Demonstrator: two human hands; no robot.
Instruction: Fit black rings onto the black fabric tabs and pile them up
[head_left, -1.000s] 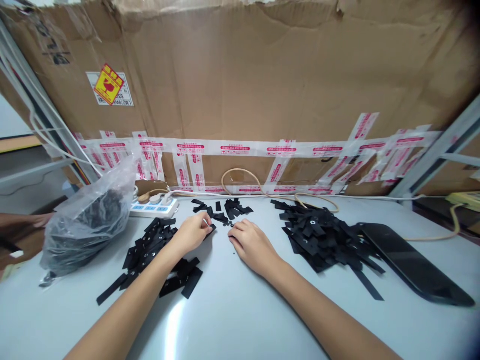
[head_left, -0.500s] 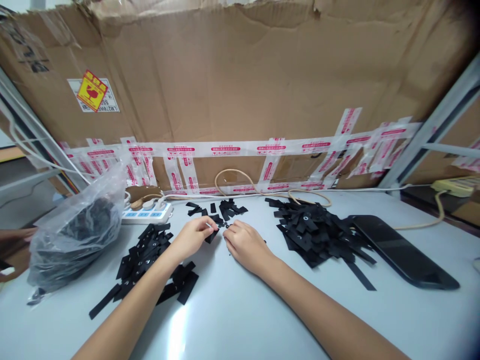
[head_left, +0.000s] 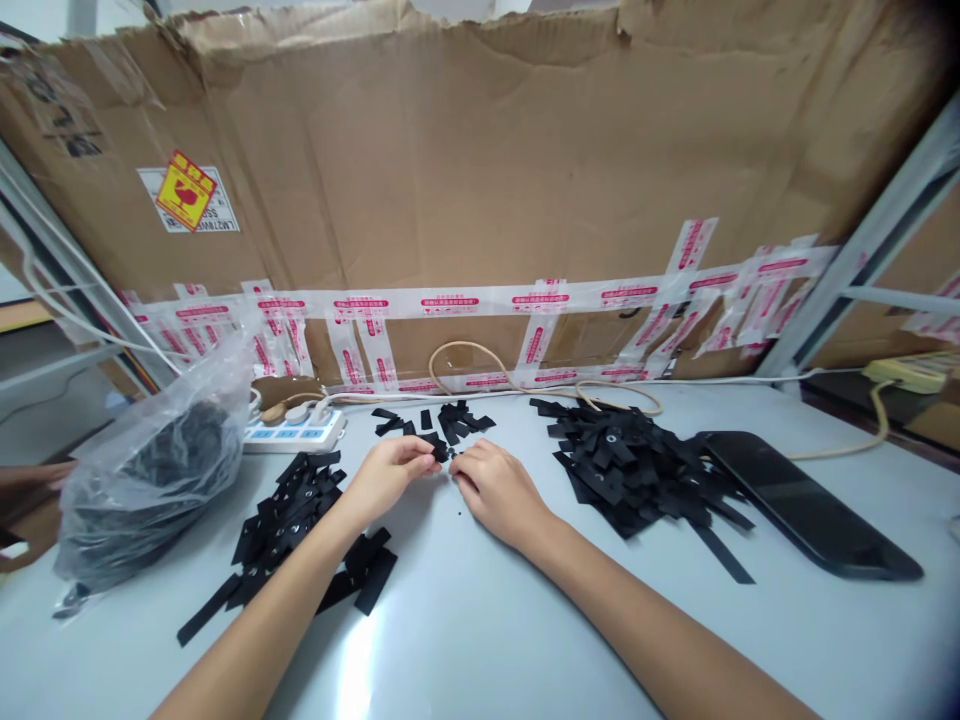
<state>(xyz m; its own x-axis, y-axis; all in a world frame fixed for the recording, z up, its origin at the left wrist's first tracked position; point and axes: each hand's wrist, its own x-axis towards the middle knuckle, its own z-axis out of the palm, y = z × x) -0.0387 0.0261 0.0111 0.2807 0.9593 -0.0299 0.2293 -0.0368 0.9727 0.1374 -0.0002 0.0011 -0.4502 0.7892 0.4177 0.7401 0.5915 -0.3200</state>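
Your left hand (head_left: pixel 388 477), fingers closed on a black strip (head_left: pixel 438 449), your right hand (head_left: pixel 498 491) just beside them, its grip unclear, a strip pile (head_left: pixel 634 468) farther right

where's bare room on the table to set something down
Bare tabletop lies in front of the left hand and right hand; another patch sits in front of the black panel. Crowded: the back middle around the strips, and the left pile beside the bag.

A taped cardboard sheet (head_left: pixel 480 200) stands behind the table (head_left: pixel 487 640) — on it lie a power strip (head_left: pixel 294 432), plastic bag (head_left: pixel 154 480), cable (head_left: pixel 457 344) and black panel (head_left: pixel 810 505).
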